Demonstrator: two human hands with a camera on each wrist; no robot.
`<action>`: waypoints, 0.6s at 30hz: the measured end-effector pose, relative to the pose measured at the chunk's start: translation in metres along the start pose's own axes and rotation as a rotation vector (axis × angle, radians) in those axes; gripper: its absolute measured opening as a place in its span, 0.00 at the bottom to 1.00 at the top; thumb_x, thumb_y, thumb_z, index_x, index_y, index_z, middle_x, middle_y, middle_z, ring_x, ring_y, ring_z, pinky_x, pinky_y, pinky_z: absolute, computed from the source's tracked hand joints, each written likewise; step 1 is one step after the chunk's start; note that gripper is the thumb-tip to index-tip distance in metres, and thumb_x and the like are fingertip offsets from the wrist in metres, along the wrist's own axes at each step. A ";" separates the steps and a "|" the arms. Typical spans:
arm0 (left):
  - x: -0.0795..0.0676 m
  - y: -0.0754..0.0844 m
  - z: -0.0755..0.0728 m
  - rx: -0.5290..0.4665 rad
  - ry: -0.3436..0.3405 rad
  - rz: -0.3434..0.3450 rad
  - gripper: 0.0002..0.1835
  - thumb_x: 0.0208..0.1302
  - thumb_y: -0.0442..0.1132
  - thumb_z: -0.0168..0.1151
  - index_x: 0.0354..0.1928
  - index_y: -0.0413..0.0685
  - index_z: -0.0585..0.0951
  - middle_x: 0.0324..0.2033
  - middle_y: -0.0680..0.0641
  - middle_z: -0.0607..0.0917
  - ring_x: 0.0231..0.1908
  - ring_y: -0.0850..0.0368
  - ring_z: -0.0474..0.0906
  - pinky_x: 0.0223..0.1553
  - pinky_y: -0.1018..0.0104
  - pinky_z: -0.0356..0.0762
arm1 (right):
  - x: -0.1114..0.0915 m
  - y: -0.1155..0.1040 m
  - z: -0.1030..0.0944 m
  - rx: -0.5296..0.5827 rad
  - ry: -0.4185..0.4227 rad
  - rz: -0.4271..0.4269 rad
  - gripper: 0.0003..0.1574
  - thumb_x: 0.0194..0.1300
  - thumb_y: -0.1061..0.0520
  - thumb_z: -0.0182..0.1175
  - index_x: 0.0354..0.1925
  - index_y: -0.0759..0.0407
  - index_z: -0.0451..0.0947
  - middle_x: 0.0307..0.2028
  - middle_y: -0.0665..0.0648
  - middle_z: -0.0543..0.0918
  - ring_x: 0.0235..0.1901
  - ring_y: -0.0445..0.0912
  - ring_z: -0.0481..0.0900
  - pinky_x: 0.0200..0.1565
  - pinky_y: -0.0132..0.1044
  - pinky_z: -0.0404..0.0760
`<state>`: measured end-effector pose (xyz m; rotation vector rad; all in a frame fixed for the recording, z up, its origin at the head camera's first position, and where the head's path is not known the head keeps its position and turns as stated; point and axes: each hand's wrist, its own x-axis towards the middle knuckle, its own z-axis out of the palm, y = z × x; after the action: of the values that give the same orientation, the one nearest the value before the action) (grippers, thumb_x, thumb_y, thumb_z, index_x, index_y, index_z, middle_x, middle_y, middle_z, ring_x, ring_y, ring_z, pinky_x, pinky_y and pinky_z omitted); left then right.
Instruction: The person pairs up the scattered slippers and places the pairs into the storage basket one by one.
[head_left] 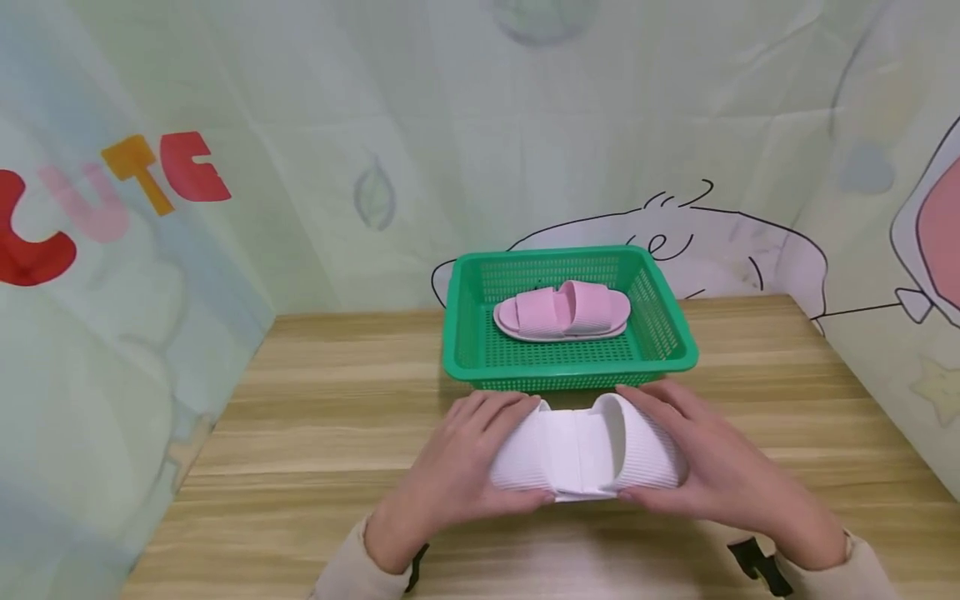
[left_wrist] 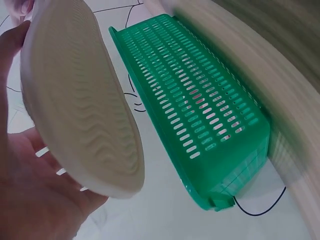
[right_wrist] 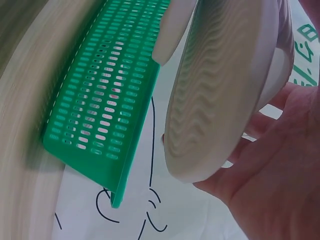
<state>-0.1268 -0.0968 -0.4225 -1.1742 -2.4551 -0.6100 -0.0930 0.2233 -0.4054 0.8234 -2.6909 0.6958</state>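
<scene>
A pair of white slide slippers point(head_left: 577, 450) is held up in front of the basket, strap openings facing each other. My left hand point(head_left: 472, 458) grips the left end, with fingers over the strap and the thumb along the near edge. At the other end, my right hand point(head_left: 705, 467) grips the right strap the same way. Wavy tread shows on the slipper sole point(left_wrist: 90, 100) in the left wrist view and on a sole point(right_wrist: 215, 95) in the right wrist view. Pink slide slippers point(head_left: 536, 312) lie inside the green basket point(head_left: 570, 371), just beyond my hands.
The basket stands on a wood-grain table point(head_left: 337, 400) near its back edge. A printed cloth backdrop point(head_left: 315, 150) with drawings and coloured letters rises behind the table and along both sides.
</scene>
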 end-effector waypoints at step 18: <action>0.000 0.005 0.005 -0.038 0.069 0.067 0.50 0.50 0.69 0.78 0.71 0.49 0.76 0.63 0.51 0.80 0.62 0.54 0.73 0.62 0.58 0.78 | 0.007 -0.009 0.007 0.038 0.028 -0.070 0.63 0.50 0.30 0.81 0.77 0.48 0.69 0.66 0.48 0.73 0.55 0.42 0.72 0.46 0.40 0.84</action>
<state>-0.1232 -0.0913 -0.4261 -1.2240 -2.3469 -0.6683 -0.0937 0.2095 -0.4060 0.9059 -2.6179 0.7389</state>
